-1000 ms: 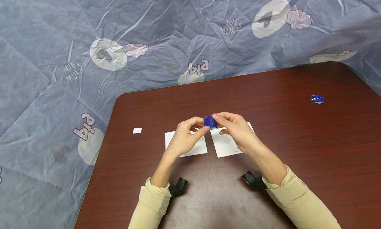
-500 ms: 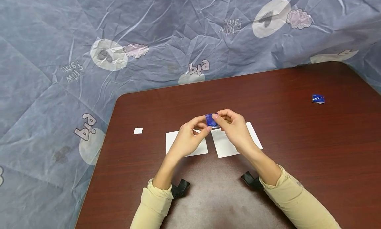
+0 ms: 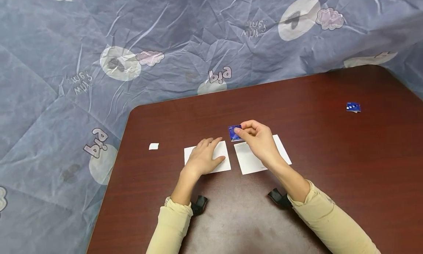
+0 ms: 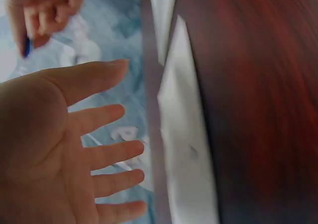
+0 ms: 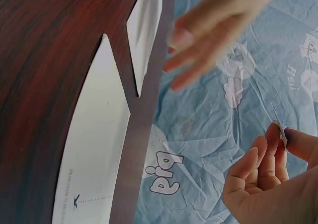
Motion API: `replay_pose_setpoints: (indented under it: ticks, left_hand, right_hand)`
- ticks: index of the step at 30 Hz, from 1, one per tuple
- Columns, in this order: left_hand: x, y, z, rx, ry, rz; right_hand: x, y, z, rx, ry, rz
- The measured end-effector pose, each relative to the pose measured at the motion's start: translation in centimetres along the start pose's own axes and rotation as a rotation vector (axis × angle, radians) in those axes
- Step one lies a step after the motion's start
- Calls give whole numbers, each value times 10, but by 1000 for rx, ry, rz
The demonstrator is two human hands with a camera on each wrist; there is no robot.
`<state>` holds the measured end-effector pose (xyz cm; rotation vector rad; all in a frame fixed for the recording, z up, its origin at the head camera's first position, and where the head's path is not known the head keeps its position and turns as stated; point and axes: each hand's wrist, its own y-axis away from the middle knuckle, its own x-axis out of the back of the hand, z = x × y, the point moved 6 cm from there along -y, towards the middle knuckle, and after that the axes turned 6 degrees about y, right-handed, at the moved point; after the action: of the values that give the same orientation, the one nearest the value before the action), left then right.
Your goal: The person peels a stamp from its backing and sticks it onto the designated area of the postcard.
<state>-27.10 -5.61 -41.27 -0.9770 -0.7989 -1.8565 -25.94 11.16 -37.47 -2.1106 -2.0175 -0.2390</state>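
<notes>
Blue square piece (image 3: 232,135), raised above the worktop (image 3: 281,107), is pinched near its right edge by the grip of the right hand (image 3: 262,142); the left hand (image 3: 203,158) spreads, holding nothing. Thin edge-on, it is probably light, flexible and crease-prone; 2 opposite edges likely suit holding.

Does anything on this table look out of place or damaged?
Perhaps the small blue piece at the far right of the table: it lies well apart from the white cards, and a whitish bit juts from its near edge. I can't tell whether that's damage. Nothing looks spilled.
</notes>
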Motion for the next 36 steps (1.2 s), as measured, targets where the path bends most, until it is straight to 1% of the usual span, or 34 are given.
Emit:
replay_pose_setpoints:
  ticks: [2,5,8,10,13,16,22,30,36]
  left_hand:
    - [-5,-1,-10,46,-22,-45]
    - [-12,2,-22,104,-35,-113]
    - [-16,7,-28,127,-45,-157]
    - [-17,11,-30,123,-55,-167]
    - [-16,13,-30,107,-57,-155]
    - [-17,14,-30,99,-46,-170]
    - [-19,11,-30,106,-45,-212]
    - [-24,7,-28,99,-50,-228]
    - [-25,6,-31,100,-58,-240]
  right_hand:
    - [-1,-1,1,2,10,-1]
    - [-3,-4,4,-1,18,-9]
    - [-6,-6,6,-4,23,-23]
    - [-7,-8,7,-7,34,-29]
    - [-7,-9,9,-11,45,-28]
    - [-6,-10,11,-16,45,-28]
    - [-6,-11,15,-26,45,-26]
    - [-5,-12,21,-43,82,-24]
    - [-6,-13,25,-42,109,-24]
